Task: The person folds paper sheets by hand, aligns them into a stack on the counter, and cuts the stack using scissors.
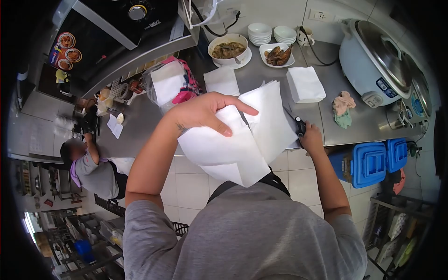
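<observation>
My left hand (pixel 211 113) grips white paper napkins (pixel 224 144), thumb on top and fingers bent over the upper edge. The sheets hang fanned and partly folded in front of my shirt. To their right, my right hand (pixel 311 139) is closed around the black handles of a pair of scissors (pixel 300 125). One blade points up and left beside the napkins' right edge. A narrow dark slit shows between the sheets near my left fingertips; I cannot tell whether it is a cut or a gap.
Behind lie a napkin stack (pixel 305 85), a smaller napkin pile (pixel 221 80) and a plastic bag of napkins (pixel 168 84). A bowl of food (pixel 228 48), a dish of cooked meat (pixel 277 55), a cloth (pixel 343 108) and a rice cooker (pixel 373 60) line the counter. Another person (pixel 95 170) is at left.
</observation>
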The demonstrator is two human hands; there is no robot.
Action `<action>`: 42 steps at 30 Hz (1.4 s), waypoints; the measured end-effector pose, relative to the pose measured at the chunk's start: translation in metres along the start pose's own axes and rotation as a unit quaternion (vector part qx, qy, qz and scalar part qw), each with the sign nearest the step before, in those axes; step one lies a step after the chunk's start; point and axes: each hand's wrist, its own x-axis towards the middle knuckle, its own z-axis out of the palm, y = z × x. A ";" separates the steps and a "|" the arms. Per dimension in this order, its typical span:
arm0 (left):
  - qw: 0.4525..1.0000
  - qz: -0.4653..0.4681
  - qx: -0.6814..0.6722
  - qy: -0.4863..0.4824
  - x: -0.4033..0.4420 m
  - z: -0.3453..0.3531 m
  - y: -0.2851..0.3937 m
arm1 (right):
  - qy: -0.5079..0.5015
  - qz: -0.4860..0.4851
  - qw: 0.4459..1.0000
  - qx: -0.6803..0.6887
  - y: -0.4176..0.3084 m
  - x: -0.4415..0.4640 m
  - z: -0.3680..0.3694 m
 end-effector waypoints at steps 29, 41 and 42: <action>1.000 -0.001 -0.025 -0.015 0.005 0.039 0.033 | -0.337 -0.199 0.505 0.770 -0.067 0.016 -0.123; 0.988 -0.102 -0.110 -0.032 0.030 0.018 -0.037 | -0.385 0.022 0.336 0.859 -0.069 0.015 -0.067; 0.989 -0.095 -0.105 -0.042 0.032 0.013 -0.040 | -0.380 0.030 0.353 0.855 -0.070 0.015 -0.068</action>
